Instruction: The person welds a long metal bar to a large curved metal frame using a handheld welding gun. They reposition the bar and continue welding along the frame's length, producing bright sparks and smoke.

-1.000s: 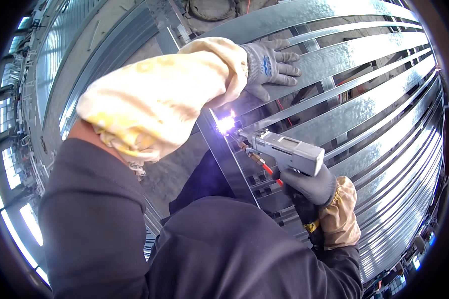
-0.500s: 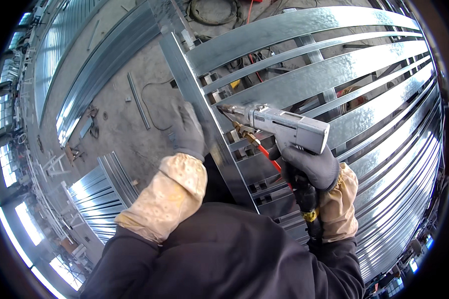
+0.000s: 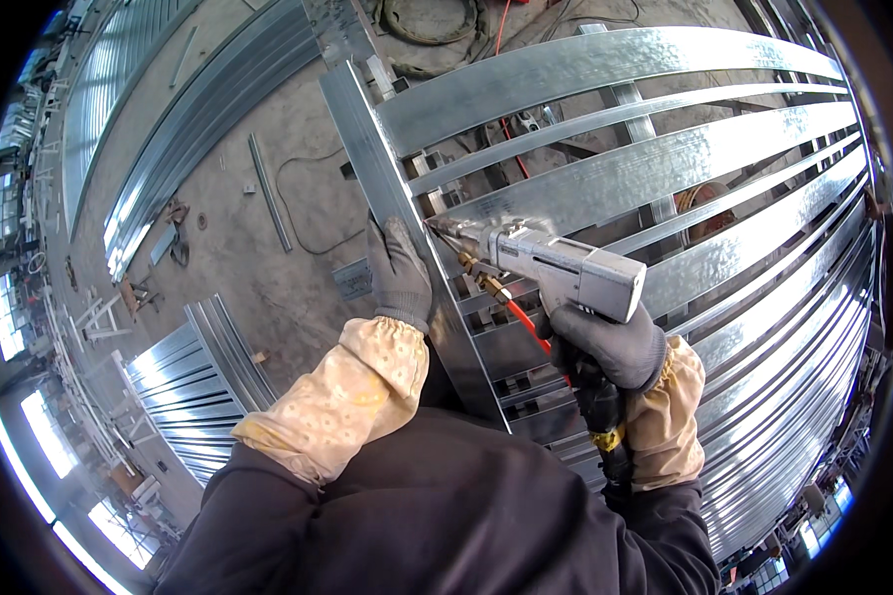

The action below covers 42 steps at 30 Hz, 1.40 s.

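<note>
The right hand [image 3: 610,342] grips a grey welding gun [image 3: 577,273], its nozzle [image 3: 464,235] at the inner edge of the left rail [image 3: 367,134] of a steel frame [image 3: 665,154]. The left hand [image 3: 399,268] lies open against that rail's outer edge, near the nozzle; a slip, perhaps from the red hose [image 3: 528,327] tugging, could scorch it if the gun fires.

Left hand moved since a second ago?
Yes, leftward and down the view: the left hand was over the slats, right of the end beam; now it's at that beam's left edge.
</note>
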Available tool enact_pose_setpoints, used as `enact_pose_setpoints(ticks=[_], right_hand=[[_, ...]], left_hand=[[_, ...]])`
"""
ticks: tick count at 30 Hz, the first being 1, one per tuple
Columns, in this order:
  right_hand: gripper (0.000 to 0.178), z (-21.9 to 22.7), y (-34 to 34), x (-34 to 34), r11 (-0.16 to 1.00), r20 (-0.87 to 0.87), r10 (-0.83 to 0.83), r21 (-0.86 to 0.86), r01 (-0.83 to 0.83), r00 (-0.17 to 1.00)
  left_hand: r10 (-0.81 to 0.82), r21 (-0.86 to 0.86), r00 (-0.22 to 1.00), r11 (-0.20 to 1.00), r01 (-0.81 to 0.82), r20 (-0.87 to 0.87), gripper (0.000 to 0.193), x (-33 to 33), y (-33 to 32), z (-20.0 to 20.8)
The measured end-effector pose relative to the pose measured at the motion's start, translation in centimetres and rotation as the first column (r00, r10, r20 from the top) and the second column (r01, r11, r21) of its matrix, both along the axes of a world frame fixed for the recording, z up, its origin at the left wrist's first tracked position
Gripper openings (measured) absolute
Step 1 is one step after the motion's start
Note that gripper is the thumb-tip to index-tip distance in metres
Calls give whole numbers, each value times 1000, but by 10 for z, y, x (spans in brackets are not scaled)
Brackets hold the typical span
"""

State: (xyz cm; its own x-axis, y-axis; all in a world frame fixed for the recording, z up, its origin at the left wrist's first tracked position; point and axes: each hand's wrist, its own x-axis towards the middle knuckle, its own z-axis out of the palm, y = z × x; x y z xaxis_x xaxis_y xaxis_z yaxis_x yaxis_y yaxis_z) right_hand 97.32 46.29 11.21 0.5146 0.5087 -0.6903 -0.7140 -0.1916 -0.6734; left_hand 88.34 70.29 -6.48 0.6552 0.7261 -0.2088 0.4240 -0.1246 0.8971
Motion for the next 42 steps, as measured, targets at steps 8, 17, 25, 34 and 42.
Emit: enact_pose_setpoints(ticks=[8,17,25,34,42], right_hand=[[35,-1,0,-2,998,-1,40,-50,-40,999],[30,2,-1,-4,998,-5,41,-45,-41,999],[29,2,-4,-7,998,-26,25,-62,-26,999],[30,6,2,-2,999,-22,43,-31,-43,999],[39,27,-30,-18,978,45,-129,-161,135,991]], left_hand=[[-11,-26,999,1000,12,36,43,4,-2,6],[-37,10,996,999,37,83,41,1,-1,0],[35,-137,990,991,-15,140,39,0,0,-13],[27,-208,980,978,14,195,32,8,1,1],[19,72,994,997,-27,108,40,3,-5,-7]])
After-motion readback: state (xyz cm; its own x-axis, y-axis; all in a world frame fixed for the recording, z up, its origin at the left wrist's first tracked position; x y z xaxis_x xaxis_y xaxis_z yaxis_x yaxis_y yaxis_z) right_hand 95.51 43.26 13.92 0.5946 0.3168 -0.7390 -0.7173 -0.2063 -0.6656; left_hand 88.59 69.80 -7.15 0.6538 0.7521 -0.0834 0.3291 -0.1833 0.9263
